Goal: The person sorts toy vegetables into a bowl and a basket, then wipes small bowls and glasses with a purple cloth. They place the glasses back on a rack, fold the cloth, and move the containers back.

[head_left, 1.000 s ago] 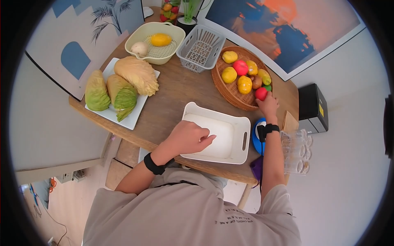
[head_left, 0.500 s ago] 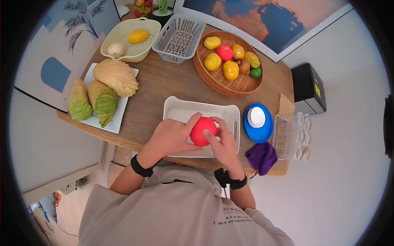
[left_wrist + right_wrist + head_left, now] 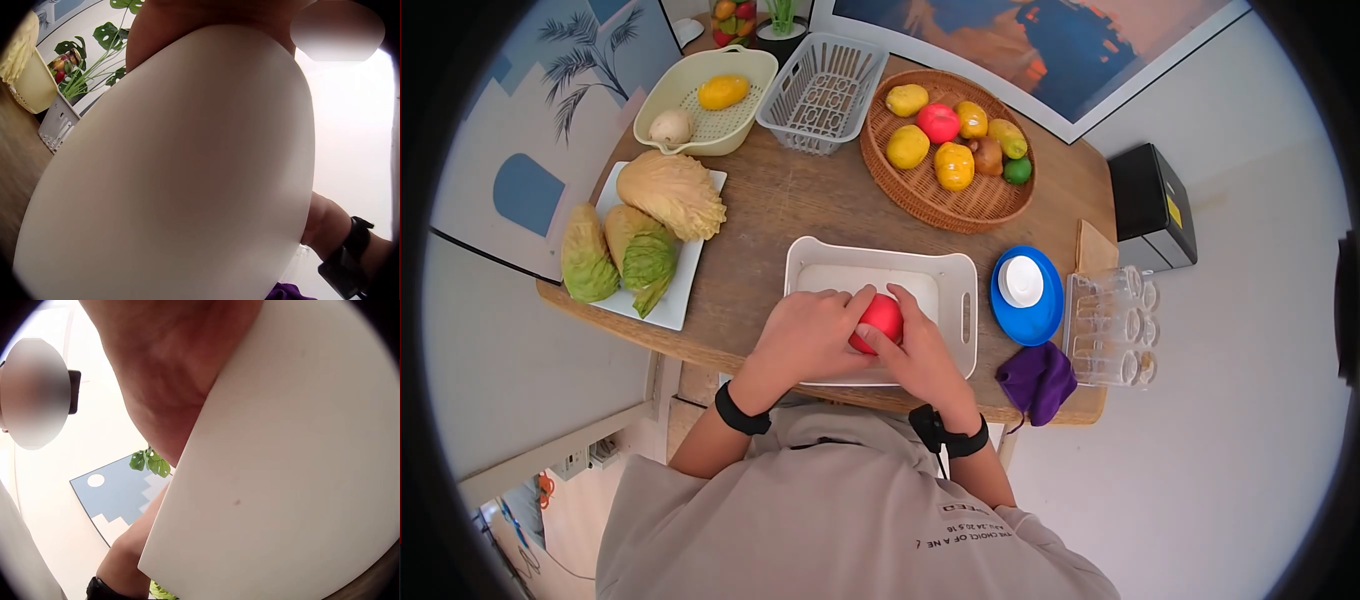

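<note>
A smooth red round fruit point(image 3: 884, 314) sits between both hands, over the white plastic bin point(image 3: 935, 268) at the table's front edge. My left hand point(image 3: 808, 332) grips it from the left, fingers over its top. From the right, my right hand point(image 3: 922, 358) holds it with thumb and fingers curled about it. The fruit's underside is hidden. In the left wrist view the outer wall of the bin point(image 3: 181, 169) fills the middle and conceals the fingers. The bin wall point(image 3: 287, 456) also covers much of the right wrist view, beside the right palm.
Farther back stands a round wicker basket point(image 3: 920, 205) of mixed fruit. Near it are a grey basket point(image 3: 815, 95) and a pale green colander point(image 3: 700, 135). Cabbages lie on a white plate point(image 3: 690, 262) at left. A blue plate point(image 3: 1040, 318), purple cloth point(image 3: 1037, 382) and glasses point(image 3: 1112, 325) are at right.
My right hand took the red fruit from the wicker basket and brought it over the bin, where my left hand joined it. Since then both hands have shifted slightly left, covering more of the fruit.
</note>
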`<act>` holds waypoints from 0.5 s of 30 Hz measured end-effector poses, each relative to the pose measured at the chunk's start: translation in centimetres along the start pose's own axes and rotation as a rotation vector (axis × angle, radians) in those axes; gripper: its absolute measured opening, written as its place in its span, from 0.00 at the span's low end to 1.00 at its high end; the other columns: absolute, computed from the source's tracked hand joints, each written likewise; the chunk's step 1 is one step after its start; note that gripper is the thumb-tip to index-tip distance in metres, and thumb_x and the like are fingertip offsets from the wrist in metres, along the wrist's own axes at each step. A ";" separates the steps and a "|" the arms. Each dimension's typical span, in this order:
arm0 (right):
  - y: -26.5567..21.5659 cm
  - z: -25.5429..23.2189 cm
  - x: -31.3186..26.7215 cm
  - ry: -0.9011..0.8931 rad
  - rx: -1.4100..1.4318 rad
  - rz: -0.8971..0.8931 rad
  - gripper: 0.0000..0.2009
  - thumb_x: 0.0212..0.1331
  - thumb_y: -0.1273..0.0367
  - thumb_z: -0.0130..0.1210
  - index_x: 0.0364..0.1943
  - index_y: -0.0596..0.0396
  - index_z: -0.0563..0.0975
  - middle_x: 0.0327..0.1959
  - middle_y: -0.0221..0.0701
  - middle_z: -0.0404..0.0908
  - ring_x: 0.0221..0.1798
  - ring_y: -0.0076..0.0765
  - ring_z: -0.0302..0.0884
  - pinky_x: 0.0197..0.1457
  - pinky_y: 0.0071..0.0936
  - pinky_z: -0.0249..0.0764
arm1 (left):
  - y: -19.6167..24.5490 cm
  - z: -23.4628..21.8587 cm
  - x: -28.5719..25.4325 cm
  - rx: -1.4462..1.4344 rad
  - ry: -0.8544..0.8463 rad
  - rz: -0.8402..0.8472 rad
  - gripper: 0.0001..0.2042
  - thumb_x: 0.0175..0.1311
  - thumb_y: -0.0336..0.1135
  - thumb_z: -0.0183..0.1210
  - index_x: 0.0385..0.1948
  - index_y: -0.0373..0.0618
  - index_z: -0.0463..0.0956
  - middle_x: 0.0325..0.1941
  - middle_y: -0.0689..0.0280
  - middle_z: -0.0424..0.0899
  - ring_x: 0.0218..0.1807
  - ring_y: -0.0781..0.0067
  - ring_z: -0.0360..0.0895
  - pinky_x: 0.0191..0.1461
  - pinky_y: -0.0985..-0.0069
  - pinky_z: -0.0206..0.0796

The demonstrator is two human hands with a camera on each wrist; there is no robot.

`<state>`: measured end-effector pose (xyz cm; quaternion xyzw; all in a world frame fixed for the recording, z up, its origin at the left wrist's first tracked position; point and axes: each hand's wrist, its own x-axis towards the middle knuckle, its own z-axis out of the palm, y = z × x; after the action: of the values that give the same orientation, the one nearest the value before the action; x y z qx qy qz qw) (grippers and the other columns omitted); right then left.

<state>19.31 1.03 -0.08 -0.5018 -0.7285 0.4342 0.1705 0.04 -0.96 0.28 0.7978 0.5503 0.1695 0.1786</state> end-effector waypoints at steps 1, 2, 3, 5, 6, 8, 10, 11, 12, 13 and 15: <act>-0.5 -0.2 0.0 -0.013 0.023 0.073 0.34 0.66 0.55 0.59 0.68 0.65 0.62 0.55 0.62 0.77 0.55 0.66 0.79 0.57 0.46 0.76 | 0.1 -0.1 0.0 -0.019 0.029 0.023 0.33 0.48 0.49 0.69 0.56 0.42 0.74 0.35 0.54 0.86 0.37 0.54 0.85 0.39 0.61 0.77; -1.0 -0.4 0.0 -0.027 0.047 0.146 0.34 0.67 0.54 0.57 0.68 0.65 0.63 0.52 0.62 0.78 0.52 0.67 0.80 0.56 0.46 0.76 | -0.1 0.1 -0.1 -0.010 0.039 0.050 0.32 0.48 0.48 0.69 0.56 0.42 0.74 0.37 0.54 0.86 0.39 0.54 0.85 0.41 0.61 0.77; -1.6 -0.6 0.1 -0.059 0.031 0.194 0.34 0.67 0.54 0.57 0.68 0.65 0.63 0.51 0.62 0.79 0.52 0.67 0.80 0.55 0.46 0.76 | -0.4 0.6 -0.1 -0.002 0.048 0.077 0.32 0.48 0.47 0.69 0.55 0.42 0.75 0.39 0.54 0.86 0.41 0.55 0.85 0.42 0.61 0.77; -2.5 -1.2 0.3 -0.122 -0.004 0.288 0.34 0.68 0.53 0.56 0.67 0.65 0.63 0.48 0.62 0.80 0.50 0.67 0.81 0.54 0.46 0.76 | -0.6 0.8 -0.1 -0.007 0.053 0.101 0.31 0.48 0.46 0.69 0.56 0.42 0.74 0.41 0.55 0.85 0.43 0.55 0.84 0.44 0.62 0.77; -2.2 -1.0 0.1 -0.073 -0.026 0.198 0.34 0.67 0.53 0.57 0.67 0.65 0.63 0.49 0.62 0.80 0.51 0.67 0.81 0.54 0.46 0.76 | -0.7 0.7 -0.1 -0.020 0.049 0.100 0.32 0.48 0.45 0.69 0.57 0.43 0.74 0.41 0.55 0.85 0.43 0.54 0.84 0.45 0.62 0.77; -1.2 -0.2 -0.3 0.026 -0.070 0.017 0.34 0.67 0.53 0.57 0.67 0.65 0.64 0.49 0.61 0.80 0.51 0.65 0.81 0.55 0.46 0.76 | -0.6 0.6 0.0 -0.034 0.039 0.070 0.33 0.49 0.43 0.69 0.59 0.43 0.72 0.41 0.55 0.85 0.43 0.53 0.84 0.45 0.62 0.77; -1.1 0.1 0.1 0.134 -0.086 -0.273 0.35 0.66 0.52 0.57 0.67 0.64 0.64 0.49 0.60 0.80 0.51 0.63 0.82 0.55 0.45 0.77 | -0.4 0.2 0.0 -0.038 0.027 0.009 0.34 0.48 0.42 0.69 0.61 0.43 0.70 0.40 0.55 0.85 0.42 0.52 0.84 0.44 0.61 0.77; -0.9 0.2 0.3 0.188 -0.093 -0.420 0.35 0.66 0.52 0.58 0.67 0.64 0.64 0.49 0.60 0.80 0.51 0.62 0.82 0.55 0.45 0.77 | -0.3 0.0 0.0 -0.050 0.017 -0.005 0.35 0.49 0.42 0.69 0.62 0.43 0.70 0.40 0.54 0.85 0.41 0.51 0.84 0.43 0.60 0.77; -0.5 0.3 0.3 0.191 -0.086 -0.392 0.34 0.67 0.52 0.57 0.67 0.63 0.64 0.47 0.58 0.81 0.49 0.60 0.83 0.54 0.44 0.77 | -0.1 -0.3 0.0 -0.061 0.008 -0.018 0.35 0.50 0.43 0.68 0.63 0.43 0.69 0.40 0.54 0.85 0.41 0.50 0.84 0.43 0.59 0.77; 0.0 0.4 0.1 0.195 -0.080 -0.364 0.33 0.68 0.53 0.56 0.67 0.63 0.64 0.45 0.57 0.82 0.47 0.58 0.84 0.53 0.43 0.78 | 0.0 -0.5 0.0 -0.073 -0.002 -0.031 0.35 0.51 0.43 0.68 0.63 0.43 0.68 0.39 0.53 0.85 0.40 0.49 0.84 0.42 0.59 0.76; 0.3 0.2 -0.2 0.156 0.023 -0.226 0.31 0.70 0.54 0.55 0.68 0.62 0.64 0.40 0.53 0.83 0.44 0.54 0.85 0.51 0.41 0.78 | 0.0 -0.8 -0.2 -0.172 0.034 -0.020 0.34 0.54 0.44 0.67 0.64 0.43 0.68 0.39 0.52 0.84 0.39 0.48 0.84 0.41 0.58 0.76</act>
<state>19.43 0.83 -0.41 -0.4465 -0.7600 0.3802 0.2802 -0.45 -1.06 0.96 0.7712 0.5444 0.2276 0.2387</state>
